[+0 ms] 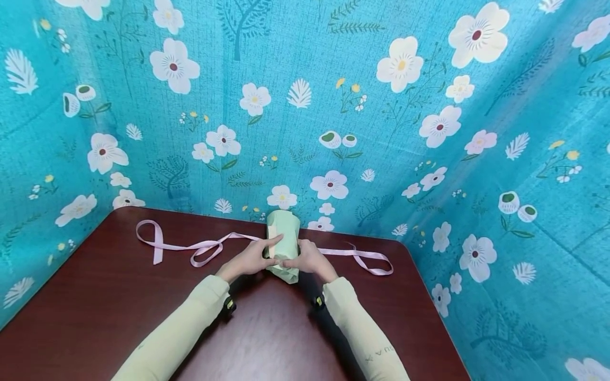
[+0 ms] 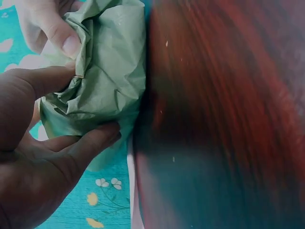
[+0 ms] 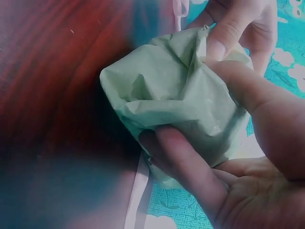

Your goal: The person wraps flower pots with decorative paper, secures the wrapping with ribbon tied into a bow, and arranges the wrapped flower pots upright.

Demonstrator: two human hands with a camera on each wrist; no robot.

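A parcel wrapped in pale green paper [image 1: 287, 235] lies near the back edge of the table. My left hand [image 1: 251, 257] holds it from the left and my right hand [image 1: 310, 257] from the right. Both thumbs press the creased, folded paper at the near end, their tips close together. In the left wrist view, fingers [image 2: 97, 140] of the left hand curve along the parcel's side. The right wrist view shows crumpled folds [image 3: 167, 90] at the end, with right-hand fingers [image 3: 178, 148] against the side. A pink ribbon [image 1: 183, 247] runs behind the hands, its middle hidden by the parcel.
The ribbon's right part [image 1: 374, 263] ends in a loop on the dark red-brown table [image 1: 267, 338]. A blue floral cloth [image 1: 305, 121] hangs right behind the table and along both sides. Dark wrist-worn devices [image 1: 229, 305] sit below both wrists.
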